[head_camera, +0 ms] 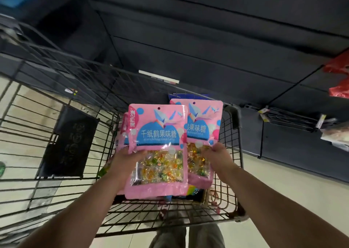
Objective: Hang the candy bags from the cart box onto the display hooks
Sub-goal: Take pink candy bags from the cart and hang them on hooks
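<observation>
As the head view looks down, we note: left hand [126, 160] grips a pink plastic candy bag [157, 134], which rises above its thumb; right hand [217, 158] pinches a second pink candy bag [204, 128], left of its fingers, over the black wire cart [79, 134].

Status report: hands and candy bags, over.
Left hand holds front bag. Right hand holds rear bag. Both over cart; hooks right, beyond rim.
</observation>
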Motion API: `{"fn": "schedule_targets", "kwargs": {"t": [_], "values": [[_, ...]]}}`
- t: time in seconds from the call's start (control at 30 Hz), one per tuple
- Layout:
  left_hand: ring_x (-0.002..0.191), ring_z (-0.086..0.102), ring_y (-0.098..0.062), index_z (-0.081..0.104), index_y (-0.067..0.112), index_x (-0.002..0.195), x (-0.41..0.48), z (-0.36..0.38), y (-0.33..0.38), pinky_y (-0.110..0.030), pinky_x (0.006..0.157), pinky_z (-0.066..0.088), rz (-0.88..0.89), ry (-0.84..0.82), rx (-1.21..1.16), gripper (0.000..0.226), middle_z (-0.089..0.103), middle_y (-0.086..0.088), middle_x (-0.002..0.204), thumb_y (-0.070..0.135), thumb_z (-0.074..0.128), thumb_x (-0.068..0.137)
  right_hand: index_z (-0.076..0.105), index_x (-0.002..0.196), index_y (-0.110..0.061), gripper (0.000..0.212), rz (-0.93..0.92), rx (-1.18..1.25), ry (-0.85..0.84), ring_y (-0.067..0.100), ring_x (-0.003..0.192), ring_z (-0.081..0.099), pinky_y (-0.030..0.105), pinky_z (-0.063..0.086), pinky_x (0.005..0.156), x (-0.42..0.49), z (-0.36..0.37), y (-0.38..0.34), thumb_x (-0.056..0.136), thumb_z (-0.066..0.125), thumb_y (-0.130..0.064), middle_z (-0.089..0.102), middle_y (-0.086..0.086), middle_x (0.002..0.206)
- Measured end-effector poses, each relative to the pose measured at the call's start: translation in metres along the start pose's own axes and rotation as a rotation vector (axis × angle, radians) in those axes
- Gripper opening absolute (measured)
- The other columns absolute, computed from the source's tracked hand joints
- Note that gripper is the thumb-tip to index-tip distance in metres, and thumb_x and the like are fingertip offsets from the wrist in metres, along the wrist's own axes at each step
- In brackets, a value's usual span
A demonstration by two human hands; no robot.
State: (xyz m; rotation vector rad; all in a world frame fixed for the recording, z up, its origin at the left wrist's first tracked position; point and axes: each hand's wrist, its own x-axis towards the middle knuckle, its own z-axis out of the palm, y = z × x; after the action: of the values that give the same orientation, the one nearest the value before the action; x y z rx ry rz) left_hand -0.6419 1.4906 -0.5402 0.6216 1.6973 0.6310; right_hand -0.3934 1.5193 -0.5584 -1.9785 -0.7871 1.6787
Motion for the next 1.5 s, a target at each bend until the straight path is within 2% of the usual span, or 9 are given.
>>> {"fn": "schedule_targets", "kwargs": {"t": [0.2, 0.3, 0.4, 0.6, 0.8, 0.97, 1.2, 1.4, 1.5], "values": [[0.099, 0.062, -0.022, 0.063, 0.026, 0.106, -0.016, 0.015, 0.043, -0.045, 0.095, 0.046, 0.138, -0.026, 0.000, 0.020, 0.068, -0.001, 0.104, 0.029, 0.067, 0.087, 0.058, 0.104, -0.009, 0.019, -0.094, 0.097, 0.114, 0.036, 0.097, 0.068, 0.057, 0.053, 0.088, -0.038, -0.044, -0.029, 0.086, 0.063, -0.003, 0.069, 0.017, 0.103], [0.105, 0.060, -0.027, 0.063, 0.029, 0.100, -0.025, 0.028, 0.065, -0.050, 0.101, 0.042, 0.184, -0.064, -0.017, 0.016, 0.068, -0.003, 0.106, 0.030, 0.069, 0.085, 0.055, 0.106, -0.012, 0.025, -0.118, 0.150, 0.160, 0.033, 0.097, 0.068, 0.056, 0.054, 0.086, -0.063, -0.071, -0.037, 0.085, 0.063, -0.002, 0.068, 0.015, 0.106], [0.100, 0.061, -0.025, 0.065, 0.024, 0.092, -0.033, 0.050, 0.087, -0.042, 0.100, 0.042, 0.242, -0.134, -0.020, 0.008, 0.069, -0.003, 0.097, 0.022, 0.069, 0.086, 0.051, 0.110, -0.010, 0.027, -0.132, 0.209, 0.225, 0.030, 0.097, 0.067, 0.051, 0.056, 0.085, -0.086, -0.101, -0.039, 0.086, 0.059, 0.003, 0.066, 0.015, 0.108], [0.085, 0.066, -0.022, 0.066, 0.013, 0.093, -0.065, 0.112, 0.124, -0.030, 0.071, 0.049, 0.332, -0.268, 0.002, 0.009, 0.070, -0.007, 0.089, 0.008, 0.067, 0.086, 0.051, 0.112, -0.009, 0.028, -0.187, 0.329, 0.356, 0.030, 0.097, 0.067, 0.047, 0.056, 0.084, -0.132, -0.166, -0.029, 0.088, 0.056, 0.003, 0.065, 0.014, 0.108], [0.094, 0.068, -0.033, 0.070, 0.010, 0.098, -0.111, 0.191, 0.142, -0.049, 0.092, 0.052, 0.380, -0.372, 0.062, 0.032, 0.073, -0.015, 0.098, 0.020, 0.078, 0.068, 0.052, 0.114, -0.009, 0.028, -0.245, 0.470, 0.459, 0.028, 0.095, 0.067, 0.046, 0.055, 0.084, -0.175, -0.243, 0.005, 0.089, 0.056, 0.001, 0.066, 0.013, 0.107], [0.076, 0.068, -0.029, 0.065, 0.005, 0.100, -0.175, 0.289, 0.138, -0.033, 0.062, 0.053, 0.381, -0.469, 0.062, 0.016, 0.070, -0.016, 0.090, 0.003, 0.067, 0.084, 0.052, 0.109, -0.015, 0.027, -0.285, 0.587, 0.550, 0.028, 0.097, 0.066, 0.046, 0.054, 0.087, -0.220, -0.325, 0.053, 0.087, 0.056, -0.001, 0.066, 0.012, 0.107], [0.091, 0.069, -0.037, 0.069, 0.008, 0.103, -0.271, 0.436, 0.116, -0.054, 0.087, 0.053, 0.426, -0.620, 0.166, 0.016, 0.073, -0.018, 0.097, 0.009, 0.066, 0.087, 0.048, 0.120, -0.013, 0.034, -0.287, 0.696, 0.688, 0.027, 0.090, 0.070, 0.034, 0.057, 0.065, -0.287, -0.462, 0.137, 0.089, 0.056, -0.002, 0.067, 0.014, 0.109], [0.093, 0.069, -0.037, 0.068, 0.007, 0.104, -0.347, 0.543, 0.094, -0.055, 0.088, 0.053, 0.452, -0.734, 0.199, 0.016, 0.072, -0.019, 0.098, 0.009, 0.065, 0.088, 0.050, 0.123, -0.012, 0.041, -0.311, 0.702, 0.825, 0.032, 0.093, 0.070, 0.051, 0.057, 0.084, -0.349, -0.554, 0.196, 0.084, 0.059, -0.004, 0.068, 0.014, 0.110], [0.091, 0.070, -0.038, 0.067, 0.008, 0.104, -0.375, 0.578, 0.088, -0.057, 0.084, 0.054, 0.440, -0.791, 0.219, 0.016, 0.073, -0.019, 0.097, 0.011, 0.065, 0.089, 0.052, 0.121, -0.012, 0.036, -0.328, 0.719, 0.861, 0.030, 0.091, 0.070, 0.042, 0.060, 0.073, -0.370, -0.581, 0.220, 0.087, 0.057, -0.003, 0.068, 0.014, 0.108]]}}
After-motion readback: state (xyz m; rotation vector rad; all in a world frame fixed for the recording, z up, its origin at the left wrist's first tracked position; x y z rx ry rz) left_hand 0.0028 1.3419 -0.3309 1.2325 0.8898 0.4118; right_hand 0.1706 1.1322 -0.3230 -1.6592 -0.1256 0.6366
